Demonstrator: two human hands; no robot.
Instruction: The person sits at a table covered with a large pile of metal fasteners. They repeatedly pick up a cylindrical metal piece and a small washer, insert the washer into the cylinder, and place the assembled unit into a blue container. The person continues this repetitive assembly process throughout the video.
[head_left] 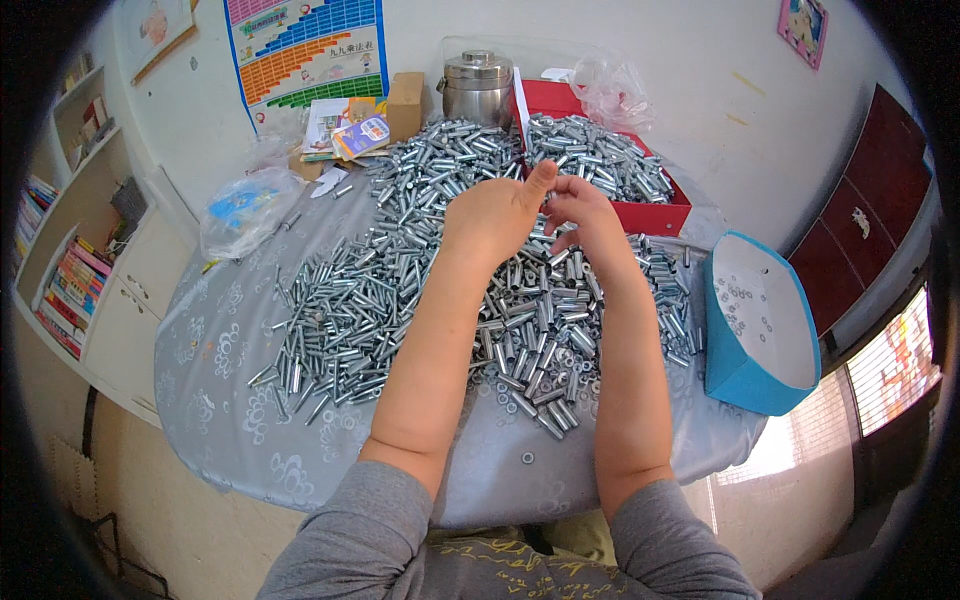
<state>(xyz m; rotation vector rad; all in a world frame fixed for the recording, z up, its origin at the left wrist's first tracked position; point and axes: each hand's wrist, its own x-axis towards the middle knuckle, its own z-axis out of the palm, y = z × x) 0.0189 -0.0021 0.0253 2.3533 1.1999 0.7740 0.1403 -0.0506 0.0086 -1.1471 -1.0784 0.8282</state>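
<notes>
Both my hands are raised close together over a wide heap of metal parts. My left hand (492, 218) has its thumb up, and the other fingers curl out of sight behind the palm. Beside it my right hand (584, 212) has bent fingers reaching toward the left thumb. Whatever either hand holds is too small or too hidden to name. Below and left of them lie bolts (335, 310). Metal sleeves (545, 330) are piled under the right forearm, with washers (510, 400) and nuts at the near edge of that pile.
A red box (655, 215) full of metal sleeves stands behind my hands. At right is a blue box (755, 375) with a few washers. A steel pot (477, 90), booklets (360, 138), a small carton (405, 105) and a plastic bag (245, 210) sit around the back of the cloth-covered table (230, 400).
</notes>
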